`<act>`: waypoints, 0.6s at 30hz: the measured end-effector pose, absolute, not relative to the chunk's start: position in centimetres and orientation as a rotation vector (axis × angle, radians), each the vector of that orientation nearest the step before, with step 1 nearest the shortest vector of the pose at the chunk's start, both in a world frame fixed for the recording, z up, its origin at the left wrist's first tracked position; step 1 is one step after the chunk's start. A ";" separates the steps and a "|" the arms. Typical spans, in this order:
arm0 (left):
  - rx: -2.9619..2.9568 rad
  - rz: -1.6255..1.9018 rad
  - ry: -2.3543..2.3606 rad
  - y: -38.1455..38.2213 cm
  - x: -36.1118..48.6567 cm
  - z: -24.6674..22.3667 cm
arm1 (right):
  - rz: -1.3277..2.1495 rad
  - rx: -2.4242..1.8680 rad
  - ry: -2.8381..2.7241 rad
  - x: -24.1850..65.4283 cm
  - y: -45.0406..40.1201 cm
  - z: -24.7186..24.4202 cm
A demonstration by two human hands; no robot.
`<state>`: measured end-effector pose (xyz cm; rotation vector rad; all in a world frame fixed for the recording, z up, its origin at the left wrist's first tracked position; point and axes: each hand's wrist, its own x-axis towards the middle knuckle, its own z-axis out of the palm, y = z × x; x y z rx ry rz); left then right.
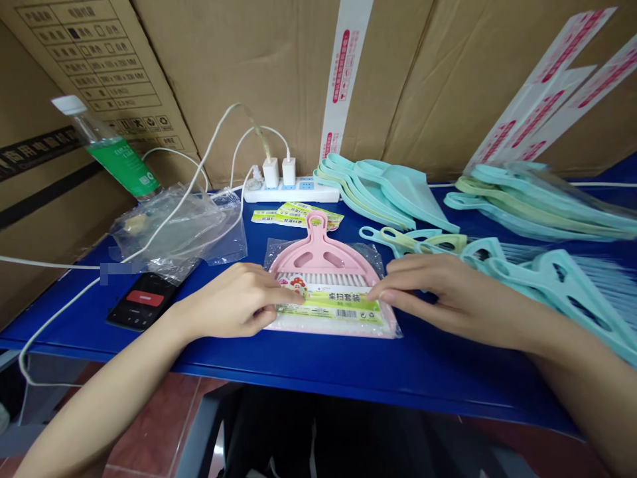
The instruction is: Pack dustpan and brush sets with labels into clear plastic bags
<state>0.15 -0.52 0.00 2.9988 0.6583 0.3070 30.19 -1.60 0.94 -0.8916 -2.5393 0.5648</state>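
A pink dustpan (343, 255) lies flat on the blue table in a clear plastic bag, handle pointing away from me. Across it is a white-bristled brush (331, 279), partly covered by a green and white printed label card (323, 307). My left hand (241, 299) rests at the package's left side; its index finger stretches onto the label and the other fingers are bent. From the right, my right hand (438, 292) reaches over the package, index fingertip and thumb slightly apart at the label's right end. Neither hand lifts the package.
Light blue dustpans (393, 186) and brushes (547, 272) lie at right. Several label cards (293, 214) sit behind the package. At left are crumpled plastic bags (184, 222), a phone (144, 299), a bottle (112, 153) and cables. A power strip (298, 191) stands against cardboard boxes (279, 60).
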 end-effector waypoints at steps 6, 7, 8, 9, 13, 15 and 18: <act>2.991 0.282 0.684 -0.6 0.1 0.0 | 0.539 -0.972 -2.574 30.2 -1.2 0.5; 2.992 0.284 0.680 -0.5 0.1 0.0 | 0.544 -0.983 -2.578 30.2 -1.2 0.6; 2.995 0.290 0.673 -0.5 0.1 0.0 | 0.553 -0.995 -2.585 30.2 -1.3 0.7; 3.000 0.303 0.663 -0.5 0.1 0.0 | 0.565 -1.008 -2.596 30.1 -1.3 0.8; 3.014 0.332 0.643 -0.4 0.1 0.0 | 0.581 -1.056 -2.633 30.0 -1.5 1.0; 3.012 0.326 0.647 -0.5 0.1 0.0 | 0.565 -1.058 -2.637 29.9 -1.5 1.0; 3.008 0.321 0.650 -0.5 0.2 0.1 | 0.525 -1.050 -2.639 30.0 -1.5 0.9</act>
